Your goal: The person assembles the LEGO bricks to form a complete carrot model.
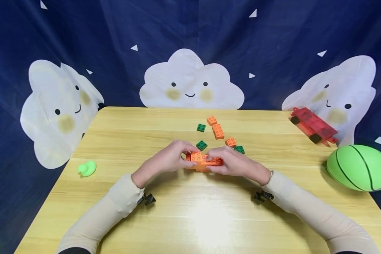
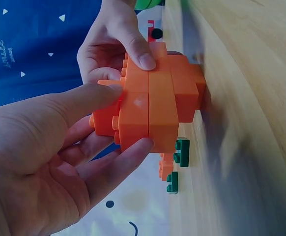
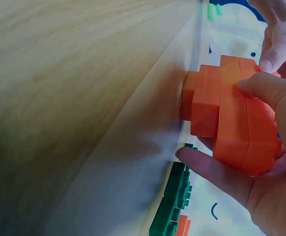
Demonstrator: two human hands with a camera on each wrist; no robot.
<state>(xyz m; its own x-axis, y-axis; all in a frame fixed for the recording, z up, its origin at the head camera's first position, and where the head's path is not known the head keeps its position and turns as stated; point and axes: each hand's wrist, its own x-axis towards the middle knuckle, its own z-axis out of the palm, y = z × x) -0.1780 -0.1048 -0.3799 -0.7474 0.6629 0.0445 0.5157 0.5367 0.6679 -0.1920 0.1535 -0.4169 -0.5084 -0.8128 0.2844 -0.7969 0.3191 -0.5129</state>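
A stepped build of orange toy bricks, several layers high with studs on top, stands at the middle of the table between both hands. My left hand grips its left end, thumb on the near side and fingers around the far side. On the right end, my right hand holds it the same way. In the left wrist view, a single raised brick shows at the top near the left fingertips. The lowest layer is narrower and sits right at the tabletop in the right wrist view.
Behind the hands lie loose orange bricks and green bricks. A light green toy duck sits at left. At right are a green ball and a red toy car by the table's edge.
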